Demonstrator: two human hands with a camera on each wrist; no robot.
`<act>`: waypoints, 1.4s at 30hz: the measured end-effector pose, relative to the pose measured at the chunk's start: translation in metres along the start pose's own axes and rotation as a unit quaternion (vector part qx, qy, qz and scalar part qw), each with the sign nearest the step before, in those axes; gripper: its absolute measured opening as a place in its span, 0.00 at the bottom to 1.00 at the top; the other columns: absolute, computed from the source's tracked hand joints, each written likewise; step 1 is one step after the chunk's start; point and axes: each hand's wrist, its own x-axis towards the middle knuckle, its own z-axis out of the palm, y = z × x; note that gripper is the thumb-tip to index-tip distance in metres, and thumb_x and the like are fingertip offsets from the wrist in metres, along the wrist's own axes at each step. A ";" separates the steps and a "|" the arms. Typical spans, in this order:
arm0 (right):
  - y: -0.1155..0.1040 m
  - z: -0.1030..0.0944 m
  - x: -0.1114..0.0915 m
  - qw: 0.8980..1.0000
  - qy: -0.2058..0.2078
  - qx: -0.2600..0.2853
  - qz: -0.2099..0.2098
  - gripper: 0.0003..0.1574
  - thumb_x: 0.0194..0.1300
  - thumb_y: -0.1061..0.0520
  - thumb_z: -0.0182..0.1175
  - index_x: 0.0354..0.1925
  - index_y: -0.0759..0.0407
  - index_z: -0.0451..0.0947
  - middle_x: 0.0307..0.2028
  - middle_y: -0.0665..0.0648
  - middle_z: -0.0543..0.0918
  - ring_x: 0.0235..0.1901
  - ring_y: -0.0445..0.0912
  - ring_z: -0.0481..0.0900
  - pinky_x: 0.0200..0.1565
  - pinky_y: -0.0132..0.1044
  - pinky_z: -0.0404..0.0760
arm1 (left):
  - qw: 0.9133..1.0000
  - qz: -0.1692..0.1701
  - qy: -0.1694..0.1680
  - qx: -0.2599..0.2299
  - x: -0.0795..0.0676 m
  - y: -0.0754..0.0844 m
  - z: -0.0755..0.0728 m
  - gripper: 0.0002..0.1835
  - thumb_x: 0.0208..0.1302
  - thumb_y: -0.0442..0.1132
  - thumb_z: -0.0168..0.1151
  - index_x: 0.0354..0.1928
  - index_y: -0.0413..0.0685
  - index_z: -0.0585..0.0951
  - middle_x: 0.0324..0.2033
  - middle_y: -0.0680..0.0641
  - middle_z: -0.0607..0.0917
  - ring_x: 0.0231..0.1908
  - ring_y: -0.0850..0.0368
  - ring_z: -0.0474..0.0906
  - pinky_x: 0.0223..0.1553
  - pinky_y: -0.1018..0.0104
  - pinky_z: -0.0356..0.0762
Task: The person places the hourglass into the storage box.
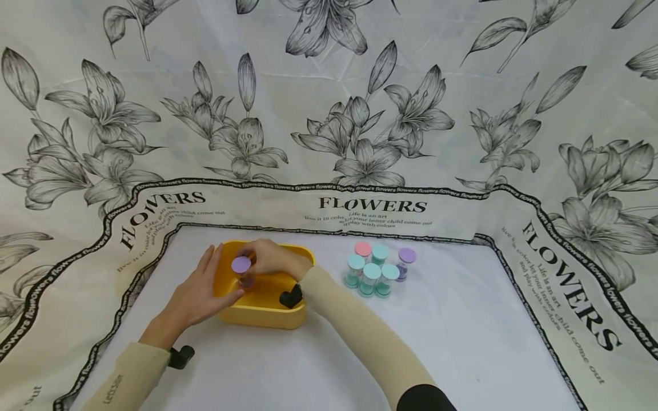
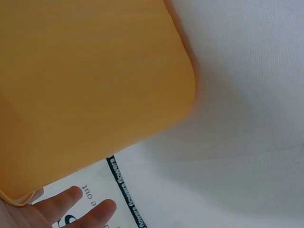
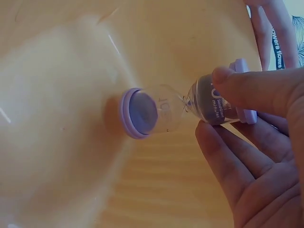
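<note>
A purple-capped hourglass with dark purple sand is inside the yellow bin. My right hand reaches over the bin and pinches its upper bulb and cap end between thumb and fingers. In the right wrist view the lower cap stands close to the bin's inner surface. My left hand rests at the bin's left side, thumb across the near left rim and fingers stretched along the outside. Two straight fingertips show past the bin's wall in the left wrist view.
Right of the bin, several teal-capped hourglasses stand in a cluster, with a pink-capped hourglass behind and a purple-capped hourglass at its right. White cloth covers the table; a flower-printed curtain rises behind.
</note>
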 end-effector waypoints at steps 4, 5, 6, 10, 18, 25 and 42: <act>0.002 0.001 0.001 1.000 -0.003 0.000 0.012 0.30 0.59 0.57 0.76 0.60 0.56 0.82 0.54 0.53 0.87 0.48 0.39 0.82 0.52 0.25 0.80 | 1.000 0.003 0.003 0.007 -0.001 -0.005 -0.002 0.61 0.62 0.74 0.59 0.84 0.54 0.38 0.81 0.33 0.48 0.66 0.23 0.70 0.41 0.34 0.84; 0.002 0.001 0.001 1.000 -0.006 0.001 0.015 0.31 0.59 0.57 0.76 0.61 0.56 0.81 0.54 0.53 0.87 0.48 0.39 0.82 0.52 0.26 0.80 | 1.000 0.004 0.003 0.009 -0.002 -0.006 -0.002 0.61 0.62 0.74 0.59 0.84 0.54 0.38 0.81 0.34 0.48 0.66 0.23 0.70 0.41 0.34 0.84; 0.002 0.001 0.001 1.000 -0.009 0.000 0.018 0.31 0.59 0.57 0.76 0.61 0.56 0.81 0.54 0.53 0.87 0.47 0.39 0.82 0.52 0.25 0.80 | 1.000 0.004 0.002 0.010 -0.003 -0.007 -0.002 0.61 0.62 0.74 0.58 0.84 0.55 0.38 0.81 0.34 0.49 0.67 0.24 0.69 0.42 0.33 0.83; 0.004 0.002 0.001 1.000 -0.014 -0.012 0.022 0.32 0.59 0.57 0.77 0.61 0.56 0.81 0.53 0.52 0.87 0.46 0.38 0.82 0.51 0.25 0.80 | 1.000 0.001 -0.004 0.008 -0.006 -0.012 -0.002 0.60 0.64 0.74 0.57 0.84 0.55 0.38 0.81 0.34 0.50 0.69 0.25 0.67 0.46 0.29 0.81; 0.005 0.003 0.003 0.999 -0.010 -0.020 0.022 0.29 0.60 0.57 0.76 0.59 0.57 0.82 0.52 0.52 0.88 0.45 0.38 0.82 0.51 0.25 0.80 | 1.000 -0.008 -0.005 0.001 -0.005 -0.013 -0.002 0.62 0.64 0.75 0.56 0.83 0.48 0.39 0.80 0.34 0.55 0.71 0.28 0.65 0.52 0.26 0.77; 0.007 0.007 0.004 0.999 -0.003 -0.030 0.022 0.27 0.62 0.55 0.74 0.58 0.56 0.82 0.53 0.52 0.87 0.48 0.39 0.82 0.53 0.25 0.79 | 1.000 -0.023 -0.011 -0.001 -0.005 -0.014 -0.005 0.63 0.62 0.76 0.56 0.83 0.42 0.43 0.76 0.32 0.64 0.67 0.31 0.71 0.51 0.25 0.77; 0.006 0.006 0.001 0.999 -0.030 -0.027 0.016 0.30 0.66 0.51 0.69 0.63 0.60 0.77 0.55 0.55 0.86 0.50 0.41 0.82 0.54 0.26 0.80 | 1.000 -0.003 -0.013 -0.015 -0.008 -0.020 -0.004 0.65 0.59 0.74 0.62 0.82 0.41 0.43 0.79 0.33 0.52 0.67 0.28 0.68 0.54 0.27 0.77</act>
